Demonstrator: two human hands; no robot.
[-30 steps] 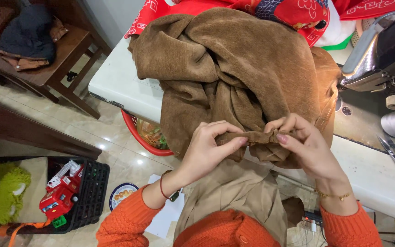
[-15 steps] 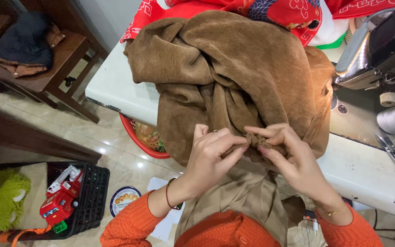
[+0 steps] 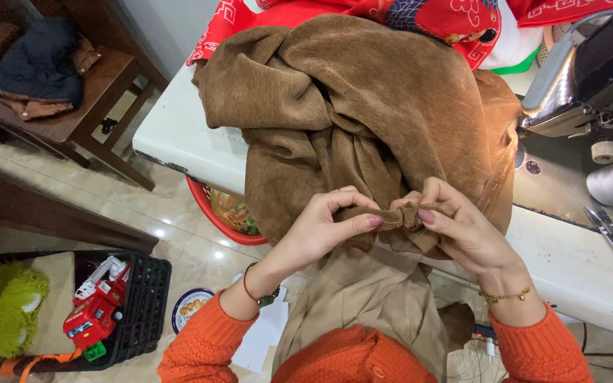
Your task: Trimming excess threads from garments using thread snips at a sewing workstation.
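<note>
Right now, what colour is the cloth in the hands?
Brown, seen from the head camera: the cloth.

brown fabric (image 3: 363,106) | plush, ribbed | bunched in heap on white table edge | narrow strip pinched taut

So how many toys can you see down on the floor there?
2. A fuzzy green plush toy lies at the far lower left, and a red toy truck sits in the black crate beside it. More may be hidden inside the crate.
</note>
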